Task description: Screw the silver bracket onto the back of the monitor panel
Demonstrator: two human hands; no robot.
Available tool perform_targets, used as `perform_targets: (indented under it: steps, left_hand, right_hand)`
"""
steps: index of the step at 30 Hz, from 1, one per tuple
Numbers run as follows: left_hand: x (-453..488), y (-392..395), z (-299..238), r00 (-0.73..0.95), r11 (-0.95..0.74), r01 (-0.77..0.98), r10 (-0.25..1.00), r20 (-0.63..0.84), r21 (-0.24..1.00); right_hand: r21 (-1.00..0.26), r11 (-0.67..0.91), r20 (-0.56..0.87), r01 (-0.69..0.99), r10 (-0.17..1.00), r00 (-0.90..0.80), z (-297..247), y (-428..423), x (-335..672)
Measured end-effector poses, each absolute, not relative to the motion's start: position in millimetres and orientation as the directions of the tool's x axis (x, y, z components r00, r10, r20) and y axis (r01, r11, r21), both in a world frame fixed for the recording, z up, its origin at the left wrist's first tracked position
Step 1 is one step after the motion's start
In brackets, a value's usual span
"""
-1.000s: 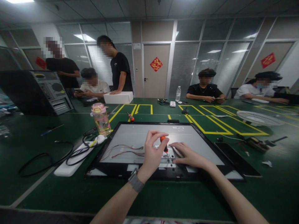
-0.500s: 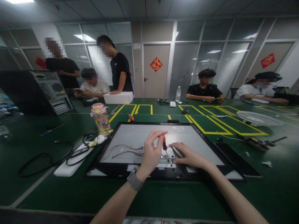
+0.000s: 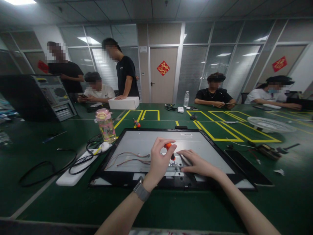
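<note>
A flat display panel (image 3: 207,147) with a grey back and black frame lies on the green table before me. My left hand (image 3: 160,160) is closed round the handle of an orange and black screwdriver (image 3: 169,147). The screwdriver leans, its tip down at a small metal plate (image 3: 179,161) near the panel's front edge. My right hand (image 3: 195,163) rests with fingers spread on the panel, just right of the tip and holding nothing. Thin wires (image 3: 132,159) run over the panel to the left of my hands.
Left of the panel are a white power strip (image 3: 73,169) with black cables and a pink-lidded bottle (image 3: 105,125). A computer case (image 3: 46,98) stands at far left. A second screwdriver (image 3: 137,124) lies behind the panel, a black strip (image 3: 249,168) at right. Several people sit or stand across the table.
The screwdriver handle has tilted to the left, and the fingers of my left hand have opened slightly and shifted round it. My right hand has stayed in place.
</note>
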State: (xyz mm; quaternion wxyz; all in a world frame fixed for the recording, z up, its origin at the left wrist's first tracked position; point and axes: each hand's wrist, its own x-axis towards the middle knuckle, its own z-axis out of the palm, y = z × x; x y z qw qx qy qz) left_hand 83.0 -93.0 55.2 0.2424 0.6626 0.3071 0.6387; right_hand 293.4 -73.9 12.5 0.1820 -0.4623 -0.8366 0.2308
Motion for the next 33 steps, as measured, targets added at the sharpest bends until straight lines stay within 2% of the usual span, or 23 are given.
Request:
perform_targets:
  steps: [6, 11, 17, 28, 33]
  left_hand:
    - [81.5, -92.9, 55.0, 0.035, -0.700, 0.054, 0.714, 0.699, 0.712]
    - [83.3, -92.4, 54.1, -0.042, -0.698, 0.107, 0.708, 0.704, 0.708]
    - [81.0, -93.0, 54.7, 0.076, -0.704, 0.007, 0.709, 0.701, 0.710]
    - [83.2, -91.6, 55.0, 0.000, -0.693, 0.070, 0.719, 0.695, 0.717]
    - [83.3, -95.9, 54.4, 0.087, -0.659, -0.027, 0.748, 0.659, 0.752]
  right_hand:
    - [-0.539, 0.470, 0.094, 0.699, 0.858, -0.505, 9.3, -71.8, 294.3]
    - [-0.545, 0.469, 0.096, 0.695, 0.858, -0.504, 10.7, -72.6, 293.4]
    - [-0.560, 0.459, 0.086, 0.690, 0.861, -0.502, 13.3, -75.1, 293.1]
    - [-0.545, 0.462, 0.083, 0.700, 0.860, -0.504, 12.9, -74.6, 292.8]
    - [-0.551, 0.465, 0.085, 0.693, 0.857, -0.508, 12.7, -74.3, 292.9]
